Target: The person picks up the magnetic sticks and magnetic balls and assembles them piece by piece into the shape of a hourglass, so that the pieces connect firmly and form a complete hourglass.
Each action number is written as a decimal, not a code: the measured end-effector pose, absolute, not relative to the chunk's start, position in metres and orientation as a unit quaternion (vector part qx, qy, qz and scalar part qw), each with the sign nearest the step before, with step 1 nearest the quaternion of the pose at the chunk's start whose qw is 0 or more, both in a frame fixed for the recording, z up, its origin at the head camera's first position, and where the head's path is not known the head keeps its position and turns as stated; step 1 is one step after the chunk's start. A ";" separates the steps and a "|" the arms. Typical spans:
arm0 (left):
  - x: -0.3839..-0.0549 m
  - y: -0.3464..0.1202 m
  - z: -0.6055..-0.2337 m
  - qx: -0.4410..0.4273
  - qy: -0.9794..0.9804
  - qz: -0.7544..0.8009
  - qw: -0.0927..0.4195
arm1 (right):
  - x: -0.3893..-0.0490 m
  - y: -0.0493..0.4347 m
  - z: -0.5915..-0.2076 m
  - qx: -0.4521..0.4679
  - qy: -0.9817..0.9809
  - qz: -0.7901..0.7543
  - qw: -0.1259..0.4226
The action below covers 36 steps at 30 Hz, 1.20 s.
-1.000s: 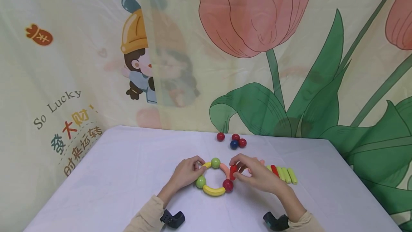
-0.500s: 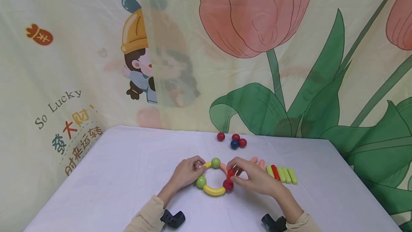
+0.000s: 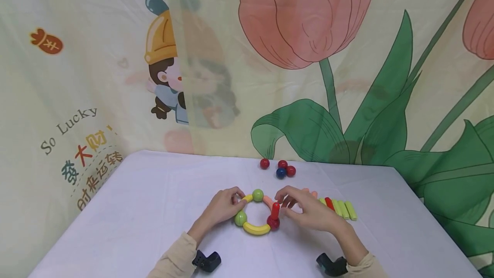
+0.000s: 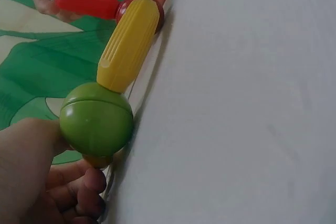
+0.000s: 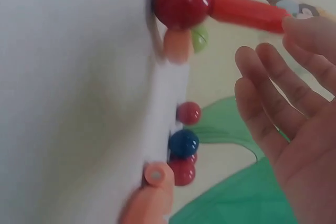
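Glossy red rod (image 3: 275, 211) upright on dark-red ball (image 3: 273, 223) of ring (image 3: 256, 229), on counter (image 3: 154, 209). Right grip (image 3: 306, 210) empty, beside rod; left grip (image 3: 223, 206) pinching yellow piece (image 3: 248, 197). Only right wrist view shows pink piece's (image 5: 152, 198) end hole.

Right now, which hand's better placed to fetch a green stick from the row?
Probably your right hand: it's open and much nearer the green sticks. Your left hand is farther off and its grip is on a yellow stick.
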State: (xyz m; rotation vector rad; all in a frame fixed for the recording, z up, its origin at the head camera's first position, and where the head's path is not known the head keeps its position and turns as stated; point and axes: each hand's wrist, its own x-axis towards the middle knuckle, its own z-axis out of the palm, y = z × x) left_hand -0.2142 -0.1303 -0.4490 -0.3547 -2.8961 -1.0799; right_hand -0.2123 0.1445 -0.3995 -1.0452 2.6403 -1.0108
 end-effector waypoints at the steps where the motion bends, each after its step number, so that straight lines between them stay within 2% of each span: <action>1: -0.214 -0.132 -0.447 -0.116 -0.932 -0.343 0.007 | -0.214 0.148 -0.398 -0.341 0.875 -0.338 0.061; 8: -0.211 -0.140 -0.434 -0.133 -0.938 -0.317 -0.043 | -0.227 0.184 -0.390 -0.301 0.893 -0.333 0.041; 16: -0.216 -0.128 -0.433 -0.250 -0.923 -0.291 0.014 | -0.242 0.233 -0.391 -0.246 0.925 -0.289 0.032; 22: -0.223 -0.121 -0.432 -0.302 -0.909 -0.287 -0.004 | -0.245 0.253 -0.398 -0.178 0.944 -0.273 0.049; 28: -0.223 -0.128 -0.432 -0.282 -0.915 -0.288 0.000 | -0.246 0.268 -0.405 -0.118 0.954 -0.264 0.078; 36: -0.217 -0.148 -0.414 -0.231 -0.930 -0.276 -0.072 | -0.249 0.282 -0.410 -0.092 0.957 -0.252 0.114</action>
